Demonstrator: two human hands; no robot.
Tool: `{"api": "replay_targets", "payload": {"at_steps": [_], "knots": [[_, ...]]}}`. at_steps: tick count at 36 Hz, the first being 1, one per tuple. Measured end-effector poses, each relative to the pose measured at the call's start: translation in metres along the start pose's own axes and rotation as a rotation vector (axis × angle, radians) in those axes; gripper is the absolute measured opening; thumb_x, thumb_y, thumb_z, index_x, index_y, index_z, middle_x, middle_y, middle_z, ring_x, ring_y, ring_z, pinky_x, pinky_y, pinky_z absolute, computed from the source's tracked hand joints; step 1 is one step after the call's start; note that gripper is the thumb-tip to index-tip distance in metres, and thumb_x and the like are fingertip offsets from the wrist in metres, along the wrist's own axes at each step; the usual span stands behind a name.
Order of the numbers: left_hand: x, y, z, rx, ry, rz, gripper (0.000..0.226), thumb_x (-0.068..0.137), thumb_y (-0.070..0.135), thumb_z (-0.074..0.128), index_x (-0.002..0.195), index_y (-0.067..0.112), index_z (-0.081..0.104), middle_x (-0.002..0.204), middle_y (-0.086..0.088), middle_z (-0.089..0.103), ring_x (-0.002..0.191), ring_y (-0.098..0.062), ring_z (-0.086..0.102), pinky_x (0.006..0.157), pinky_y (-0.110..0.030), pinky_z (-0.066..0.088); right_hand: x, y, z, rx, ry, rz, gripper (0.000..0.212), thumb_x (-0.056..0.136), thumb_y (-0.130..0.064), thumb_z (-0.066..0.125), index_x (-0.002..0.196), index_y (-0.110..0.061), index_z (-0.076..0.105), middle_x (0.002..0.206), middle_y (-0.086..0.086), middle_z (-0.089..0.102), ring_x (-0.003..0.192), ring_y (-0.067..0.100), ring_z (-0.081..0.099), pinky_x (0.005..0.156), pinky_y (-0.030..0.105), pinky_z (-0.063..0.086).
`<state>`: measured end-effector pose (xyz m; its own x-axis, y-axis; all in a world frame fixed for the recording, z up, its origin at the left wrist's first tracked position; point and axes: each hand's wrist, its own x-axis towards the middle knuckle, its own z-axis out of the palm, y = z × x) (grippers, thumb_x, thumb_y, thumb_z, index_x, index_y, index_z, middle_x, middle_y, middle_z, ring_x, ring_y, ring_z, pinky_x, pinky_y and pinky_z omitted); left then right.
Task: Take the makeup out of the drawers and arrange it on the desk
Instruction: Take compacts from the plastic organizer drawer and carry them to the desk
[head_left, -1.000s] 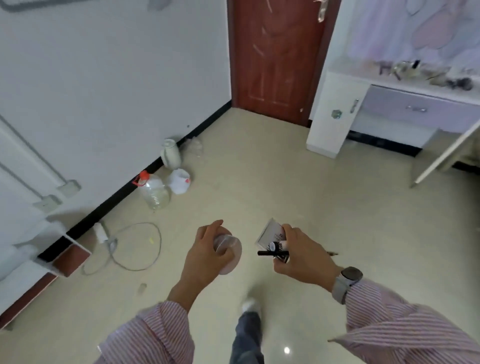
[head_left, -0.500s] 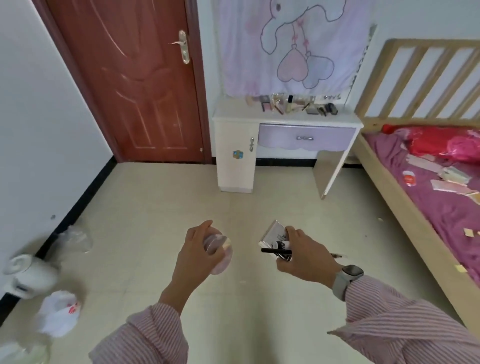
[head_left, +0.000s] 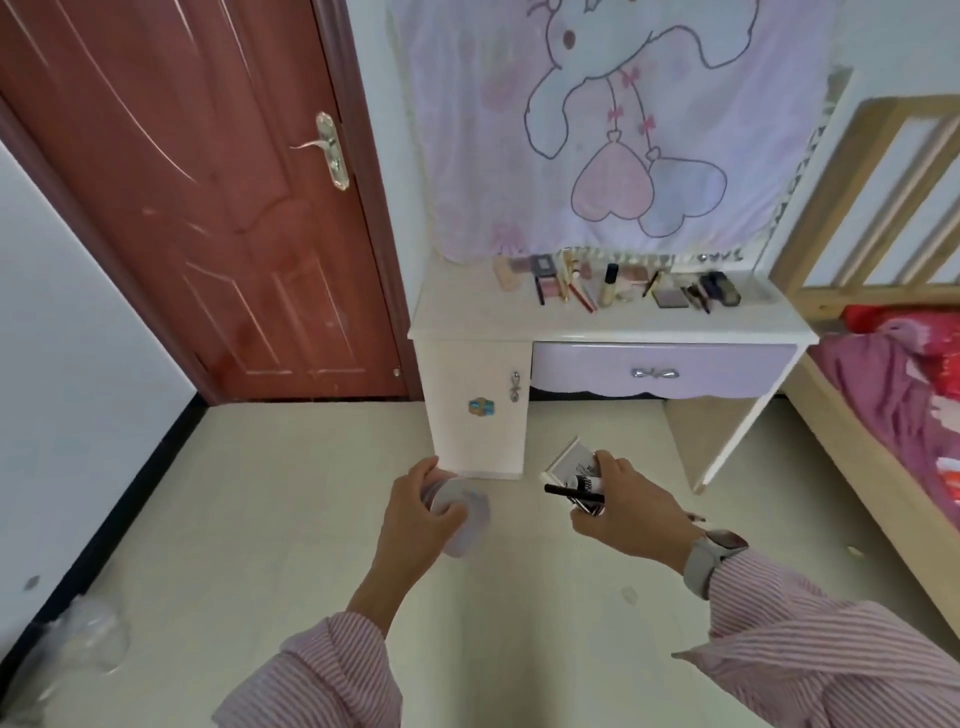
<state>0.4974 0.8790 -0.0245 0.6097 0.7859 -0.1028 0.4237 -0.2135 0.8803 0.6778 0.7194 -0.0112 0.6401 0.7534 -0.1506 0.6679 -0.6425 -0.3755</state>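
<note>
This is a bedroom in a home. A wooden-framed bed (head_left: 852, 467) with crumpled pink and red bedding stands along the right wall, and just beside its head is a small white dressing worktop (head_left: 519, 317) with a lilac drawer (head_left: 660, 371) and a row of makeup (head_left: 623, 283) along its back edge. A cartoon-rabbit cloth (head_left: 613, 124) hangs on the wall above it, next to a reddish-brown panelled door (head_left: 197, 197), over a pale tiled floor (head_left: 291, 493).

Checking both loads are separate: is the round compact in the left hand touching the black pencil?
Apart. Head view shows bare floor between round compact and black pencil.
</note>
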Motion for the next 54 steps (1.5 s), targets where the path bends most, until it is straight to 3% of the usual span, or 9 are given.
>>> {"api": "replay_targets", "payload": {"at_steps": [8, 17, 24, 30, 43, 48, 50, 52, 54], "knots": [[0.172, -0.018, -0.011, -0.204, 0.116, -0.186, 0.053, 0.088, 0.015, 0.061, 0.136, 0.016, 0.038, 0.118, 0.001, 0.045, 0.105, -0.018, 0.046, 0.082, -0.029, 0.041, 0.180, -0.024, 0.004, 0.015, -0.038, -0.038, 0.051, 0.076, -0.044, 0.059, 0.114, -0.018, 0.038, 0.109, -0.001, 0.049, 0.097, 0.020, 0.052, 0.073, 0.031, 0.042], [0.394, -0.040, -0.006, -0.134, 0.028, -0.200, 0.023, 0.085, 0.008, 0.063, 0.106, 0.013, 0.056, 0.100, -0.005, 0.061, 0.079, -0.008, 0.054, 0.057, -0.018, 0.042, 0.402, -0.046, 0.015, 0.037, -0.112, 0.123, 0.052, 0.075, -0.043, 0.062, 0.112, -0.014, 0.040, 0.112, 0.002, 0.050, 0.101, 0.022, 0.052, 0.074, 0.032, 0.043], [0.525, -0.036, 0.016, 0.041, -0.067, -0.248, 0.043, 0.062, 0.045, 0.059, 0.102, 0.028, 0.056, 0.110, -0.008, 0.058, 0.087, -0.016, 0.060, 0.078, -0.041, 0.053, 0.513, -0.035, 0.030, 0.029, -0.216, 0.294, 0.055, 0.073, -0.042, 0.061, 0.113, -0.012, 0.038, 0.115, 0.005, 0.046, 0.106, 0.024, 0.047, 0.082, 0.035, 0.044], [0.614, -0.028, 0.051, 0.098, -0.125, -0.236, 0.030, 0.079, 0.021, 0.067, 0.107, 0.023, 0.056, 0.116, -0.005, 0.048, 0.091, -0.018, 0.054, 0.082, -0.036, 0.048, 0.584, -0.017, 0.046, -0.022, -0.238, 0.360, 0.059, 0.075, -0.045, 0.059, 0.118, -0.012, 0.036, 0.118, 0.003, 0.039, 0.110, 0.022, 0.046, 0.080, 0.033, 0.043], [0.747, -0.037, 0.095, 0.122, -0.029, -0.195, 0.035, 0.082, 0.022, 0.067, 0.116, 0.016, 0.060, 0.125, -0.005, 0.037, 0.115, -0.022, 0.043, 0.101, -0.035, 0.037, 0.703, -0.012, 0.056, -0.251, -0.314, -0.110, 0.072, 0.078, -0.035, 0.056, 0.135, -0.006, 0.025, 0.129, 0.007, 0.032, 0.109, 0.025, 0.043, 0.066, 0.030, 0.040], [0.776, -0.039, 0.099, 0.304, -0.015, -0.138, 0.072, 0.064, 0.063, 0.035, 0.118, 0.021, 0.058, 0.133, -0.001, 0.045, 0.122, -0.024, 0.034, 0.098, -0.039, 0.029, 0.737, -0.019, 0.055, -0.342, -0.295, -0.126, 0.076, 0.088, -0.026, 0.050, 0.145, 0.000, 0.007, 0.142, 0.014, 0.024, 0.117, 0.029, 0.041, 0.071, 0.034, 0.043], [0.785, -0.040, 0.104, 0.378, -0.006, -0.113, 0.076, 0.064, 0.064, 0.023, 0.119, 0.023, 0.054, 0.131, 0.003, 0.048, 0.126, -0.022, 0.031, 0.102, -0.042, 0.021, 0.746, -0.016, 0.054, -0.353, -0.259, -0.127, 0.073, 0.084, -0.022, 0.058, 0.142, 0.005, 0.022, 0.140, 0.020, 0.033, 0.111, 0.033, 0.050, 0.066, 0.036, 0.047], [0.793, -0.043, 0.109, 0.471, -0.012, -0.057, 0.068, 0.071, 0.060, 0.023, 0.119, 0.021, 0.053, 0.129, 0.002, 0.052, 0.131, -0.021, 0.028, 0.107, -0.046, 0.010, 0.749, -0.012, 0.052, -0.379, -0.264, -0.133, 0.076, 0.058, -0.022, 0.078, 0.125, 0.005, 0.053, 0.118, 0.021, 0.058, 0.087, 0.030, 0.063, 0.047, 0.030, 0.048], [0.800, -0.044, 0.114, 0.557, -0.036, -0.007, 0.060, 0.080, 0.053, 0.026, 0.118, 0.016, 0.052, 0.129, -0.003, 0.054, 0.132, -0.023, 0.029, 0.108, -0.050, 0.005, 0.749, -0.007, 0.054, -0.383, -0.211, -0.123, 0.075, 0.044, -0.020, 0.082, 0.113, 0.002, 0.063, 0.105, 0.016, 0.065, 0.075, 0.025, 0.065, 0.041, 0.026, 0.045]]}}
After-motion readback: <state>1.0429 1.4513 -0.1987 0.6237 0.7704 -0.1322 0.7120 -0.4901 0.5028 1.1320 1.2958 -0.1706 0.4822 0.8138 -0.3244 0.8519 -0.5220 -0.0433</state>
